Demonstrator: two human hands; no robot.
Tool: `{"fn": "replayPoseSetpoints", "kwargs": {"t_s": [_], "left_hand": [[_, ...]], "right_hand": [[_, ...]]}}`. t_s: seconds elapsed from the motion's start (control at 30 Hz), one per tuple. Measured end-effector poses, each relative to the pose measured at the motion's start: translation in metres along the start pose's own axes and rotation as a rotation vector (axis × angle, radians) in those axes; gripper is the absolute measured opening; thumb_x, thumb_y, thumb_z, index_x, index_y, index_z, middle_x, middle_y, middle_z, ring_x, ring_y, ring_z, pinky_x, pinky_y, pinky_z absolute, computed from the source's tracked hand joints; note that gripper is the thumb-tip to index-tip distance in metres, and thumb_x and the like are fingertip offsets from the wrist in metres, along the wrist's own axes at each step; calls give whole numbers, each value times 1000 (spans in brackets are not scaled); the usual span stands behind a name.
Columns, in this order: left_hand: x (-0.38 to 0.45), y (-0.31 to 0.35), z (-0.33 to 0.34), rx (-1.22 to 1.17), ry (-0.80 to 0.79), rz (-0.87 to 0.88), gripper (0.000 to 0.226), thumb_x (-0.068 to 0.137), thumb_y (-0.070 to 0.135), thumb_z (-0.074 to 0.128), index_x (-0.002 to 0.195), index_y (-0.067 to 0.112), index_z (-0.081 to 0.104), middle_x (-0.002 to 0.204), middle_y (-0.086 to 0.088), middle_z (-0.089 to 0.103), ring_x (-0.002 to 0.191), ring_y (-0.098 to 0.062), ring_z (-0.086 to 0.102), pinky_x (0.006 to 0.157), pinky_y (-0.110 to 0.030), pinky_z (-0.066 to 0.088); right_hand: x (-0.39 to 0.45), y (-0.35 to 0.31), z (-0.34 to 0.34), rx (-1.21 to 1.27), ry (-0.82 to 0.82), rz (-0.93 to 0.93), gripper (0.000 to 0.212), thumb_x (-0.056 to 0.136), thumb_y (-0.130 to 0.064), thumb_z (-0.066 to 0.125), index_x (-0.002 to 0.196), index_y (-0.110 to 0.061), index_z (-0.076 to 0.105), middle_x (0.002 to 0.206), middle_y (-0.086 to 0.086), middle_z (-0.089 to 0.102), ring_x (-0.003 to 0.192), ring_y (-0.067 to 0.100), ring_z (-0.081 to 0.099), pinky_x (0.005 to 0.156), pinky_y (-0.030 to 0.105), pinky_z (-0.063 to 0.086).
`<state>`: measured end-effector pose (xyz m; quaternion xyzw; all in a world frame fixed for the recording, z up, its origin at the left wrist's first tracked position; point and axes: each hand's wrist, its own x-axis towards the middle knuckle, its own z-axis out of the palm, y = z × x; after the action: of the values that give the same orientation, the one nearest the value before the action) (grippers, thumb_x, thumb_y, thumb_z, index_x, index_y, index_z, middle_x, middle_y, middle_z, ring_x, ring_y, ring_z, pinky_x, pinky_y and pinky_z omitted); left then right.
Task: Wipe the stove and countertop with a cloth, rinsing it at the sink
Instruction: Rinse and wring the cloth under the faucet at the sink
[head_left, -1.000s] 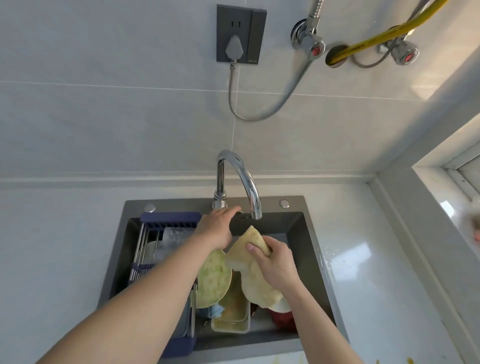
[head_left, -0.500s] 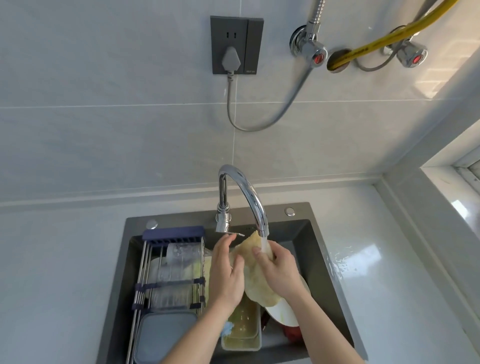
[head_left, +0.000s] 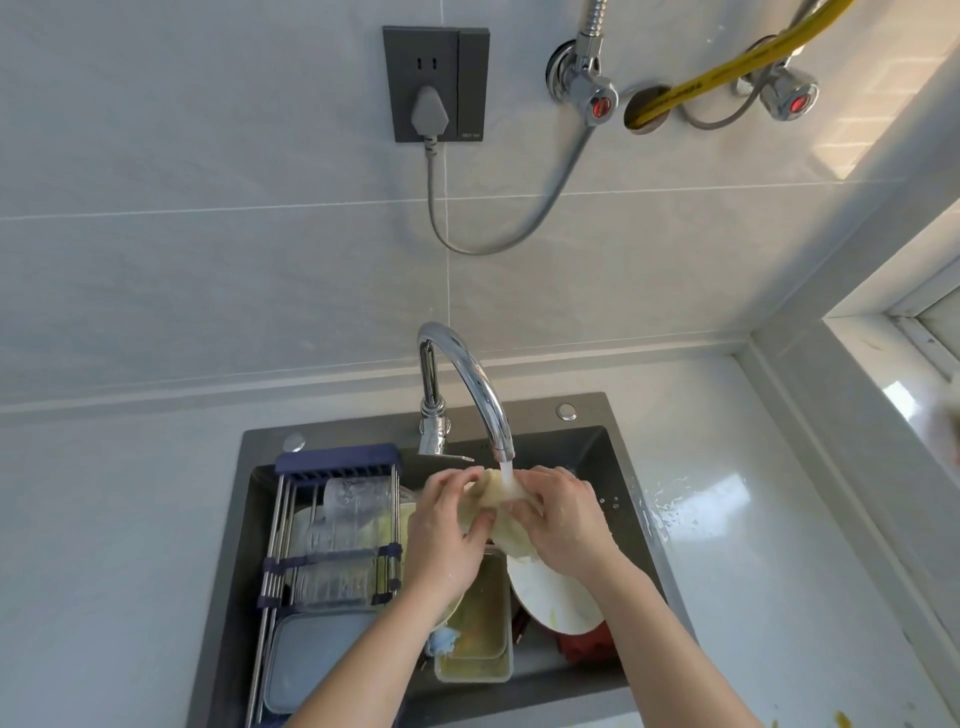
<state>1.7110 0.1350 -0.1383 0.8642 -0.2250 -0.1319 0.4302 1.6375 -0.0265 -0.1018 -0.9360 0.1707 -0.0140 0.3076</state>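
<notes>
Yellow cloth (head_left: 498, 506) sits under the running faucet (head_left: 467, 384), over the dark sink (head_left: 613, 447). We grip it bunched between left hand (head_left: 447, 535) and right hand (head_left: 561, 525), fingers curled tight.

No readable text anywhere. Small pale lettering at the lower right corner of the dark wall socket (head_left: 435, 84), too small and blurred to make out. Dark printing along the yellow hose (head_left: 727, 67) near the upper right, likewise illegible. Red round marks on the two chrome valves (head_left: 597, 104), without any legible characters.
</notes>
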Motion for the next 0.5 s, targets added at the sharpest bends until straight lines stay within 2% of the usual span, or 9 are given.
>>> {"fn": "replayPoseSetpoints", "kwargs": {"t_s": [0.1,0.2,0.33,0.4,0.5], "left_hand": [[4,7,-2,-24,-45,59,39,95,29,70,133,26,63,131,16,55,121,-6,54,103,-19,42],[6,14,-5,-43,-60,46,37,97,38,66,131,24,64,126,15,62,115,-4,58,91,-5,39],[6,23,-8,-37,-11,38,26,99,40,64,120,25,69,107,18,69,97,2,64,80,-12,49],[5,32,-10,-66,-7,19,17,100,38,62,113,29,67,100,20,68,93,8,63,74,-9,48],[6,46,-14,-118,-10,-22,2,101,40,60,101,38,61,93,19,68,91,9,62,68,-6,44]], "right_hand": [[-3,6,0,9,36,-11,28,96,-29,60,122,-31,71,98,-20,64,91,13,57,84,41,50],[-3,5,-2,34,71,-26,27,95,-29,62,120,-33,72,96,-20,65,90,12,59,81,40,51],[-4,5,-3,85,69,3,23,99,-40,63,118,-33,73,88,-23,61,82,9,57,79,39,50],[-8,3,-5,195,81,35,23,98,-49,64,110,-33,74,81,-21,63,77,7,57,74,38,51],[-12,6,-7,379,74,130,41,91,-69,60,111,-36,74,93,-17,72,91,5,62,77,32,53]]}}
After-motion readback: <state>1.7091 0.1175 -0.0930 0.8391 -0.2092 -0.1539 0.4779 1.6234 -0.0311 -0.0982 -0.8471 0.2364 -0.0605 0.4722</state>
